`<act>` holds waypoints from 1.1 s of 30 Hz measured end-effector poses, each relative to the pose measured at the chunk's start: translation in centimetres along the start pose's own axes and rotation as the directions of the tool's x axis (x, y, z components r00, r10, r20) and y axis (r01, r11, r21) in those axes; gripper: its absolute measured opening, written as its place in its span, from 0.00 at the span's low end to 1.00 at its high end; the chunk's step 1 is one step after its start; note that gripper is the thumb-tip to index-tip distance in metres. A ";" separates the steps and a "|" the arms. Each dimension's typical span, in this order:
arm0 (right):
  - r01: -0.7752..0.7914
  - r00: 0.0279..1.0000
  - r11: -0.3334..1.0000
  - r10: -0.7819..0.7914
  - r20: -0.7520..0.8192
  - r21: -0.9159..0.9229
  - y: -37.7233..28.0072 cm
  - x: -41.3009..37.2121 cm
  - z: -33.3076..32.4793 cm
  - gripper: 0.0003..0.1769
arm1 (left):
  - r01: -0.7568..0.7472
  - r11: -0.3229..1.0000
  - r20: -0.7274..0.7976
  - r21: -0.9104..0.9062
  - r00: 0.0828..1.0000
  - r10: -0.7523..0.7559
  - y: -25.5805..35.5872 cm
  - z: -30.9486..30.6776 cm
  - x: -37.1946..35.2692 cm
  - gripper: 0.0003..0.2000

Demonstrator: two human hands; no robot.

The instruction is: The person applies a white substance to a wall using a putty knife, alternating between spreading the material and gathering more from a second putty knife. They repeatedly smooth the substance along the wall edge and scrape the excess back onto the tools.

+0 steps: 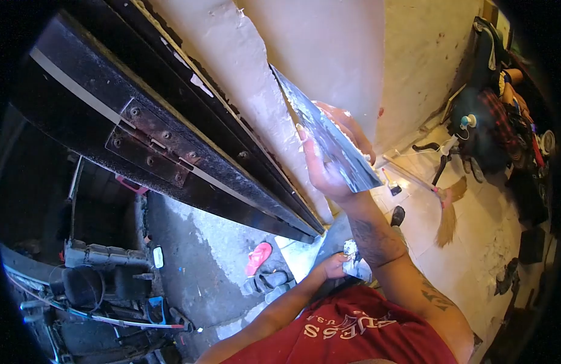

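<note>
My right hand [332, 161] grips a wide, flat metal trowel [329, 130] smeared with white paste. The trowel's far edge lies against or very near the whitish wall strip [232, 54] beside the dark door frame. White paste also coats my fingers. Low in front of my red shirt, my left hand [334, 266] is closed on a small plate [357, 264] with white paste on it; its full shape is partly hidden.
A dark door [68, 79] with a metal hinge [150, 142] stands at the left. A pink slipper [257, 258] lies on the grey floor. Toward the right are a broom [449, 212], a brush [394, 187] and hanging clothes [496, 115].
</note>
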State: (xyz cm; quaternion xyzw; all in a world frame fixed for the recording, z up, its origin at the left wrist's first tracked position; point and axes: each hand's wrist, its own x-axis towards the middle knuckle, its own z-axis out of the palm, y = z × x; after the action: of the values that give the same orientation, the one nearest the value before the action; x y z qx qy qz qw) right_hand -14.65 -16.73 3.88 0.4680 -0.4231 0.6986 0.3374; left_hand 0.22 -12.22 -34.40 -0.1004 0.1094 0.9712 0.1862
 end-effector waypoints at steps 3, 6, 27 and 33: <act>-0.004 1.000 1.000 0.004 0.014 -0.014 0.0 0.0 0.0 0.21 | 0.020 1.000 0.053 -0.015 0.998 -0.020 0.3 0.5 -0.1 0.14; 0.030 1.000 0.999 -0.030 -0.009 -0.016 0.2 0.1 0.3 0.20 | 0.034 0.999 0.103 -0.040 0.994 -0.030 0.5 0.2 -0.2 0.20; -0.019 0.999 1.000 0.019 -0.038 -0.002 0.2 0.1 1.3 0.20 | 0.032 0.999 -0.002 -0.026 0.999 -0.032 0.5 -0.4 -0.2 0.15; -0.049 0.999 0.999 0.048 -0.011 -0.021 -0.2 0.4 1.2 0.20 | 0.031 0.999 0.021 -0.037 0.999 -0.030 0.4 -1.0 0.0 0.17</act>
State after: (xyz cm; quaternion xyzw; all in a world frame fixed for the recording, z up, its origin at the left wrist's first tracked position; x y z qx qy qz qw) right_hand -14.19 -17.70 4.56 0.4505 -0.4399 0.7046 0.3274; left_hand 0.24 -12.83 -35.25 -0.0959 0.0877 0.9711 0.2003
